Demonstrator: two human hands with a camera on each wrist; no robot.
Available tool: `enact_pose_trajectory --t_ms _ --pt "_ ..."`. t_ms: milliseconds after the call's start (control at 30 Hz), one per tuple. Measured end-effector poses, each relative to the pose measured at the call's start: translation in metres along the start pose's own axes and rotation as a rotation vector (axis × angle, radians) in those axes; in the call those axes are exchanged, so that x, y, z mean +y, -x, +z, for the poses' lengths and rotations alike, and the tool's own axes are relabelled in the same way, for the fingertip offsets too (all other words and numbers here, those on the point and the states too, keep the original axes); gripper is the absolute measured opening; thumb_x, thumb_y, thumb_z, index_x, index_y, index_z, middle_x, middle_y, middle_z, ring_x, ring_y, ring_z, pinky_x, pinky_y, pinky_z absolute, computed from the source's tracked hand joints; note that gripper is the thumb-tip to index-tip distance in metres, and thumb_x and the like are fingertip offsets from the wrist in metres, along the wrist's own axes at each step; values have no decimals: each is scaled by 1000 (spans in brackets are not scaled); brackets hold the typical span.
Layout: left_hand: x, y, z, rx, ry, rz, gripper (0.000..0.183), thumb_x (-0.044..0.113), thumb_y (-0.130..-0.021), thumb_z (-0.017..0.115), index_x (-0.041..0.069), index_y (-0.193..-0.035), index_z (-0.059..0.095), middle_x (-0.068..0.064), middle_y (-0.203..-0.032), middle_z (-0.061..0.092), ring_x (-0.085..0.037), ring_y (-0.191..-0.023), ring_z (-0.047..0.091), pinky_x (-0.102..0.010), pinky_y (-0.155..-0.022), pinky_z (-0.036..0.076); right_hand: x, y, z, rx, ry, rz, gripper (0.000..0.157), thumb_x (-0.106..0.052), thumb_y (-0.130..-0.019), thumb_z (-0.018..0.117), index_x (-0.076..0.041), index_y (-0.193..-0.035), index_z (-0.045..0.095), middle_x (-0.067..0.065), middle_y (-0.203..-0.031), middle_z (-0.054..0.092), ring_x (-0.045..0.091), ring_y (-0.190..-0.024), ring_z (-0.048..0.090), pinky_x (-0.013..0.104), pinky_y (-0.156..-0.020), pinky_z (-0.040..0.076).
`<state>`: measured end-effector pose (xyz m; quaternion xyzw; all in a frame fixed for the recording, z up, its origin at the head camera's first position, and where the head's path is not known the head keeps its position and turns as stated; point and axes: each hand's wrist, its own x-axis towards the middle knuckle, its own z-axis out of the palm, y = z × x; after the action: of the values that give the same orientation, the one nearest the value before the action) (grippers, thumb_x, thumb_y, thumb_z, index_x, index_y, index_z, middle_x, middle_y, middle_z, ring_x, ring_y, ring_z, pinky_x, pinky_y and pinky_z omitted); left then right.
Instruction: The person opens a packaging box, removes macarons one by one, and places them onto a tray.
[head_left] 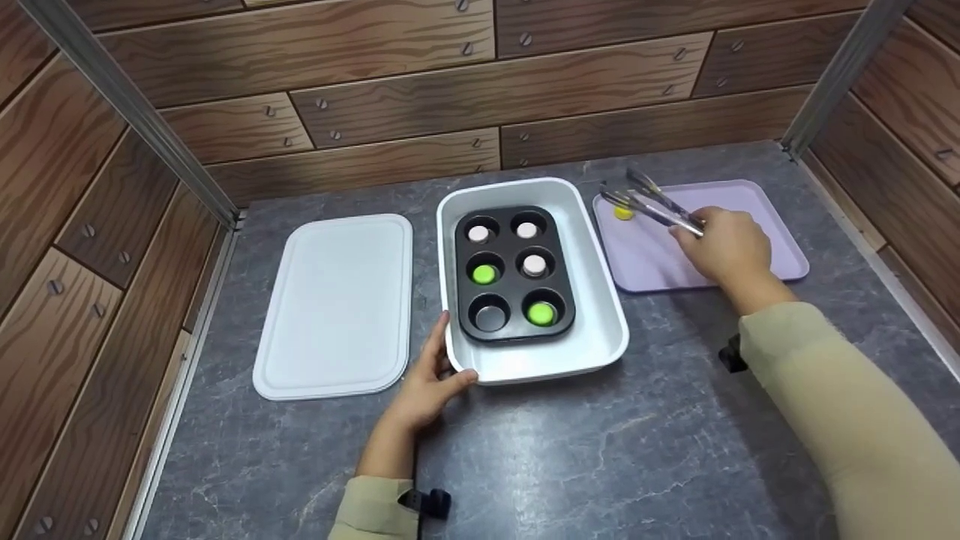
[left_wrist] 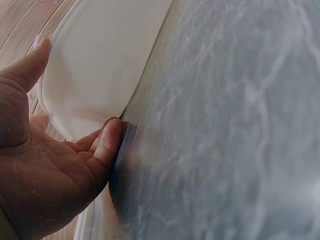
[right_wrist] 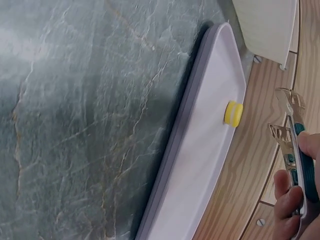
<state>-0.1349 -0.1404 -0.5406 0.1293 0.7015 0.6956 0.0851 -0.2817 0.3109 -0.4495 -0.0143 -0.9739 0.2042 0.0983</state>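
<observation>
My left hand (head_left: pixel 426 386) holds the front left corner of a white rectangular tub (head_left: pixel 536 366), fingers along its left side and thumb (head_left: pixel 461 380) at the front rim. Inside the tub lies a dark muffin tin (head_left: pixel 517 274). Three of its cups hold pale pink macarons (head_left: pixel 534 265); two hold green macarons (head_left: pixel 541 313). Metal tongs (right_wrist: pixel 305 165) are gripped in my right hand (head_left: pixel 724 244), raised above the lilac tray (head_left: pixel 709 266). The tongs' arms stand apart with nothing between their tips. Beneath them, near the tray's far left corner, sits a yellow macaron (right_wrist: pixel 233 114).
To the left of the tub a white rectangular lid (head_left: pixel 337 307) lies flat on the grey marbled table (head_left: pixel 600 457). Wood-patterned walls (head_left: pixel 405 75) enclose the table at the back and both sides, with metal posts (head_left: pixel 832 75) at the corners.
</observation>
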Motion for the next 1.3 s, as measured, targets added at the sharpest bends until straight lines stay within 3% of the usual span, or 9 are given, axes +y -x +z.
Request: enact_pose_trajectory --t_ms 267,467,833,1100,1300 --pt "0 0 0 2 -3 -2 101 -1 -95 76 -1 -167 5 -39 -160 33 -52 -133 54 -30 -99 53 -17 5 5 105 -95 -60 47 -42 -99 73 2 -116 75 28 -98 74 51 -83 66 65 -68 45" --pt "1 0 1 5 11 -17 102 -2 -95 76 0 -168 5 -39 -161 32 -53 -133 54 -30 -98 53 -41 9 2 115 -117 -144 45 -41 -99 74 0 -118 76 27 -97 75 50 -82 67 64 -67 46" --pt "1 -2 0 13 -3 -34 101 -2 -95 75 0 -168 7 -38 -160 35 -51 -136 52 -30 -100 51 -88 18 3 -10 -26 -365 38 -37 -94 81 -7 -118 80 16 -91 78 44 -83 71 61 -67 51" --pt "1 -1 0 9 4 -28 101 -4 -95 74 1 -168 5 -39 -160 34 -52 -136 52 -28 -97 53 -116 18 4 -138 51 -376 40 -37 -95 76 -7 -120 77 14 -90 75 42 -83 68 62 -68 51" --pt "0 -1 1 13 6 -17 101 -5 -95 74 1 -168 6 -38 -162 32 -52 -138 50 -28 -99 52 -128 18 11 -180 93 -409 40 -36 -94 76 -6 -119 76 15 -92 75 42 -81 68 62 -67 52"
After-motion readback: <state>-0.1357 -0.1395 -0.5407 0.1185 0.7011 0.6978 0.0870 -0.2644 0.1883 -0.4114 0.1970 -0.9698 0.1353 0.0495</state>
